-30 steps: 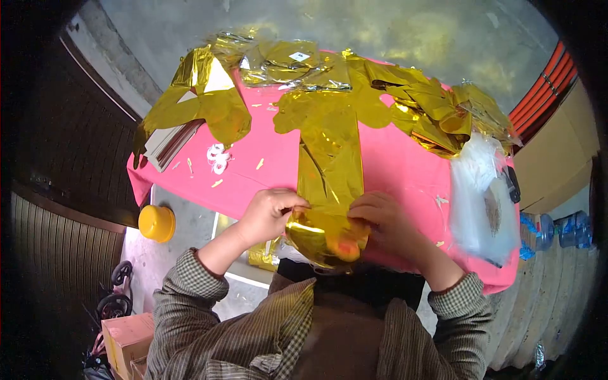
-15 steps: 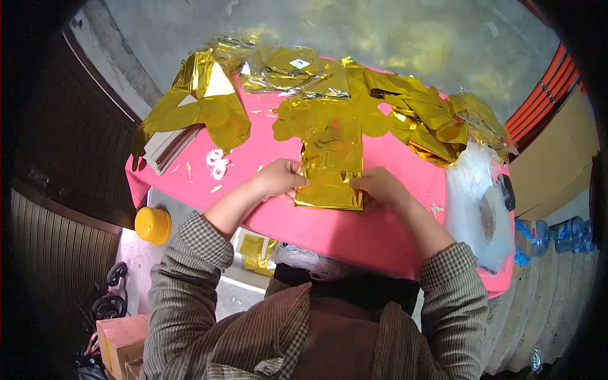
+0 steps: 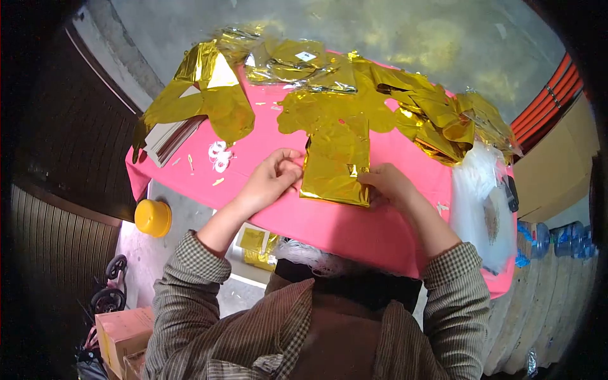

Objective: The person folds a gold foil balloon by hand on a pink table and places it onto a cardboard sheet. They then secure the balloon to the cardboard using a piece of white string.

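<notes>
A flat, folded piece of shiny gold foil (image 3: 335,161), which looks like a deflated foil balloon, lies on the pink-covered table (image 3: 310,221) in front of me. Its upper end runs on into a wider rounded gold shape (image 3: 304,114). My right hand (image 3: 387,182) pinches the foil's right edge near the lower corner, thumb on top. Just off the left edge, my left hand (image 3: 277,176) is loosely curled, with a gap between thumb and forefinger and nothing visible in it.
Clear packets of gold foil (image 3: 304,63) lie along the far edge. Left are more gold foil (image 3: 228,117), a stack of cards (image 3: 168,142) and white string coils (image 3: 220,156). At right are crumpled gold foil (image 3: 437,120) and clear plastic bags (image 3: 478,196). A yellow tub (image 3: 152,218) stands below.
My left hand has come off the foil's left edge and shifted slightly left, its fingers loosening. My right hand still grips the right edge. The view has shifted slightly.
</notes>
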Available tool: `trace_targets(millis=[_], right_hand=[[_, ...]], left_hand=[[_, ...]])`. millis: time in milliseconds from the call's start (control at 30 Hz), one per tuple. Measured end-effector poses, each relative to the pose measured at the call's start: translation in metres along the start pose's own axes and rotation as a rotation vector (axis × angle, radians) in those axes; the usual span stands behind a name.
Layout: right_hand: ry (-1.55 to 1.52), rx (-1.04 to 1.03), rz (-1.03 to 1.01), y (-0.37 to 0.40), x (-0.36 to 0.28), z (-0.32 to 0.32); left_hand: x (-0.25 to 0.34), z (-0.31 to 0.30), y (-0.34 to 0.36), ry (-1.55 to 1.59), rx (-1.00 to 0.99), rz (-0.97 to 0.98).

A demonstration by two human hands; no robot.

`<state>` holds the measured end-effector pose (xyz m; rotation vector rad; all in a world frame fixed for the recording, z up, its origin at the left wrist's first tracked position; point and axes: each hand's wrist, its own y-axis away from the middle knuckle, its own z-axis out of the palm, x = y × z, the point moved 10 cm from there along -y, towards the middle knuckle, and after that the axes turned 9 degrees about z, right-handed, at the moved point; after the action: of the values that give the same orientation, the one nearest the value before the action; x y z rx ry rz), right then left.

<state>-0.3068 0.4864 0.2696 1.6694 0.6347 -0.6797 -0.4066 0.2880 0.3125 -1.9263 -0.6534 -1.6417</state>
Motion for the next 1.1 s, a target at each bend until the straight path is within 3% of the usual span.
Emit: trace_targets(millis=[33,67,133,433,633,667,733,833,1100], right_hand=[[-0.040,-0.007,-0.005,-0.001,0.001,0.000],[-0.039,-0.009,-0.007,-0.001,0.001,0.000],[-0.016,0.011,-0.020,-0.001,0.000,-0.002],[-0.070,0.023,-0.025,0.006,0.000,-0.003],[-0.117,0.037,-0.082,0.013,-0.007,-0.002],[-0.118,0.039,-0.083,0.013,-0.007,-0.002],[-0.082,0.060,-0.061,0.011,-0.005,-0.005],[-0.167,0.053,-0.059,0.006,-0.002,-0.005],[0.013,0.117,-0.100,-0.006,-0.008,-0.015]], left_hand=[[0.012,-0.006,0.001,-0.066,0.034,0.144],[0.013,-0.011,0.003,-0.067,0.036,0.144],[0.044,-0.001,0.009,-0.843,-0.102,0.491],[0.031,0.027,0.003,-0.956,-0.375,0.478],[0.021,0.033,-0.009,-0.938,-0.420,0.496],[0.025,0.033,-0.009,-0.938,-0.421,0.499],[0.020,0.022,-0.016,-0.716,-0.378,0.254],[0.023,0.019,-0.019,-0.546,-0.309,0.317],[0.030,0.024,-0.017,-0.688,-0.233,0.356]])
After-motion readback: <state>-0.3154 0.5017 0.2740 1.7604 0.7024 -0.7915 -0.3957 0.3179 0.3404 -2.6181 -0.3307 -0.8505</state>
